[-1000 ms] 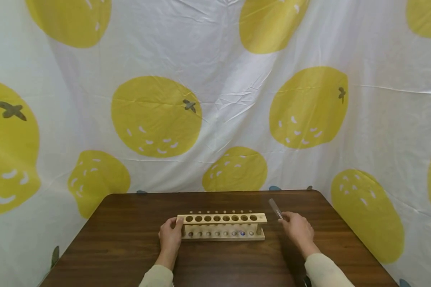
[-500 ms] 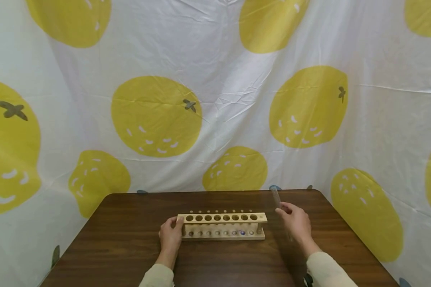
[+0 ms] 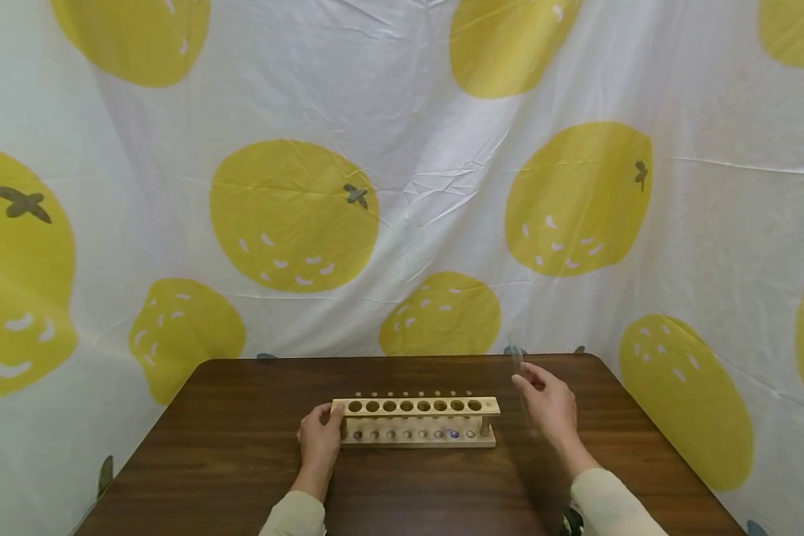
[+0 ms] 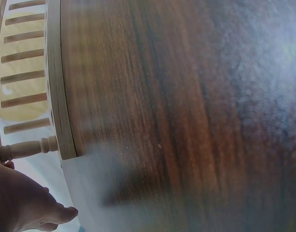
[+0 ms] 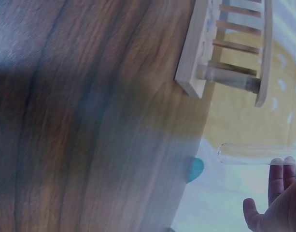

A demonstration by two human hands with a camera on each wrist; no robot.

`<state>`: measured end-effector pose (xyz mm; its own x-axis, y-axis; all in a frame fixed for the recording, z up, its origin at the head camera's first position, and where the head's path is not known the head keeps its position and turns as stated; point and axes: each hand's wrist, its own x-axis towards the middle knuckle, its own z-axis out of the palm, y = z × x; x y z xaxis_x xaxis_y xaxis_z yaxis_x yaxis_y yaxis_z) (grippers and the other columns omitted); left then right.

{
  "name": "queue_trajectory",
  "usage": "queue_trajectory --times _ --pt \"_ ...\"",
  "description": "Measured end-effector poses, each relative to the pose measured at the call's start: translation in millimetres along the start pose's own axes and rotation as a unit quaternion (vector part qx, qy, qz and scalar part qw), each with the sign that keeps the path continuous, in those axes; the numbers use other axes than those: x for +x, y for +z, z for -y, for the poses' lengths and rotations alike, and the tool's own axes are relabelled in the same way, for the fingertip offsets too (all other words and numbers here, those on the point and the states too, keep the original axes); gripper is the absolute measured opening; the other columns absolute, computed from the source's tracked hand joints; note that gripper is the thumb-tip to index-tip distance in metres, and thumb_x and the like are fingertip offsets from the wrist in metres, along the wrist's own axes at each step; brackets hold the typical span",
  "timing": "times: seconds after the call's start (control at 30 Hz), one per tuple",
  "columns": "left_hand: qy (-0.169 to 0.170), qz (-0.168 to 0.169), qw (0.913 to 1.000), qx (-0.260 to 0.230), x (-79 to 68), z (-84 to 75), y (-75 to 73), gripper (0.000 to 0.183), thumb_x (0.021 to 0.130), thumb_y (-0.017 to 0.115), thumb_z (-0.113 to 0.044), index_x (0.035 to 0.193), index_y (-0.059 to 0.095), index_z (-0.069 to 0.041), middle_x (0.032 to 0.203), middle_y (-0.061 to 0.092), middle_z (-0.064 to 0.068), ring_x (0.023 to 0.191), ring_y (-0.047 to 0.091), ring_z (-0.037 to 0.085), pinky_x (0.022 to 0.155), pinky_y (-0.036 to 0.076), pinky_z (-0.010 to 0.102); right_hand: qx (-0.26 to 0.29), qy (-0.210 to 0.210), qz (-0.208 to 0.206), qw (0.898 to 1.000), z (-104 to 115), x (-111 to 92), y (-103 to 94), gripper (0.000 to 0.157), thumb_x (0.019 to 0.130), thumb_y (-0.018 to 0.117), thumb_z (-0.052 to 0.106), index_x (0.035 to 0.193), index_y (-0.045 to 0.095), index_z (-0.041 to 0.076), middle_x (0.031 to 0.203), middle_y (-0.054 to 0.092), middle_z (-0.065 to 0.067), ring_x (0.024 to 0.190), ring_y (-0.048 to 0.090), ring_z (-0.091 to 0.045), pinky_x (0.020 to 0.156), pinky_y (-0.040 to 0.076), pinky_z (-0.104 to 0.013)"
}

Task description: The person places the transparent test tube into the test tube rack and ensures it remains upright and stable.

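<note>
A pale wooden test tube rack (image 3: 415, 444) stands on the table, with a row of round holes in its upper board and hollows in its base. One hollow, near the right end, shows blue. My left hand (image 3: 319, 439) grips the rack's left end, thumb on the near side of the upper board. Off the rack's right end, my right hand (image 3: 549, 406) holds a clear glass test tube (image 5: 249, 153) between thumb and fingers. The tube stands almost upright, raised above the table, its rounded end pointing down past the fingers in the right wrist view.
The dark wooden table (image 3: 402, 499) has rounded far corners. Behind it hangs a white cloth (image 3: 435, 201) printed with yellow lemons, which also runs along both sides. A row of short pegs (image 3: 421, 393) rises along the rack's back.
My right hand has risen and moved slightly left, bringing the test tube from a slant to nearly upright. My left hand and the rack have stayed in place.
</note>
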<state>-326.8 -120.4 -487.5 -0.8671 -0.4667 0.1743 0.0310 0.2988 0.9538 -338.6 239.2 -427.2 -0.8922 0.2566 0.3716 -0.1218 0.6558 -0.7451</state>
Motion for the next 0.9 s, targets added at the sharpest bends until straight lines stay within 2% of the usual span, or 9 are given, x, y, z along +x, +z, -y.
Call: queue_trajectory --times 0.17,0.3,0.47,0.63,0.9 --pt "0.002 0.001 1.0000 0.001 0.3 0.6 0.1 0.032 0.097 0.064 -0.024 0.110 0.068 0.006 0.126 0.057 0.030 0.123 0.043 0.050 0.103 0.032 0.059 0.021 0.007 -0.010 1.000 8 0 0.3 0.045 0.097 0.065 0.039 0.133 0.064 0.013 0.117 0.068 -0.011 0.111 0.060 -0.030 0.089 0.045 -0.048" --pt "0.001 0.003 1.0000 0.000 0.1 0.8 -0.1 0.033 0.097 0.064 -0.024 0.111 0.067 0.006 0.126 0.057 0.030 0.123 0.042 0.050 0.103 0.032 0.058 0.040 0.000 -0.036 0.999 15 1 3.1 0.045 0.095 0.067 0.039 0.130 0.066 0.012 0.112 0.070 -0.011 0.104 0.063 -0.028 0.085 0.046 -0.042" --pt "-0.003 0.004 1.0000 -0.002 -0.1 1.4 0.1 0.034 0.097 0.064 -0.024 0.112 0.067 0.006 0.127 0.055 0.031 0.124 0.041 0.050 0.104 0.030 0.059 0.081 -0.015 -0.076 0.994 26 -1 8.5 0.040 0.093 0.072 0.032 0.125 0.070 0.009 0.106 0.072 -0.011 0.094 0.065 -0.020 0.078 0.046 -0.026" --pt "0.000 0.001 1.0000 -0.001 0.8 3.5 0.8 0.033 0.097 0.064 -0.024 0.111 0.067 0.006 0.126 0.056 0.031 0.123 0.042 0.050 0.103 0.031 0.058 0.134 -0.023 -0.092 0.986 38 -2 14.2 0.037 0.092 0.073 0.025 0.124 0.069 0.006 0.106 0.072 -0.012 0.089 0.062 -0.006 0.072 0.044 -0.010" --pt "0.001 0.004 1.0000 -0.007 -0.7 1.5 -0.1 0.034 0.097 0.064 -0.024 0.112 0.067 0.006 0.127 0.057 0.030 0.122 0.042 0.050 0.103 0.031 0.058 0.181 -0.026 -0.083 0.980 52 -3 20.8 0.037 0.092 0.074 0.020 0.125 0.068 0.004 0.110 0.071 -0.015 0.093 0.061 -0.009 0.072 0.045 -0.009"
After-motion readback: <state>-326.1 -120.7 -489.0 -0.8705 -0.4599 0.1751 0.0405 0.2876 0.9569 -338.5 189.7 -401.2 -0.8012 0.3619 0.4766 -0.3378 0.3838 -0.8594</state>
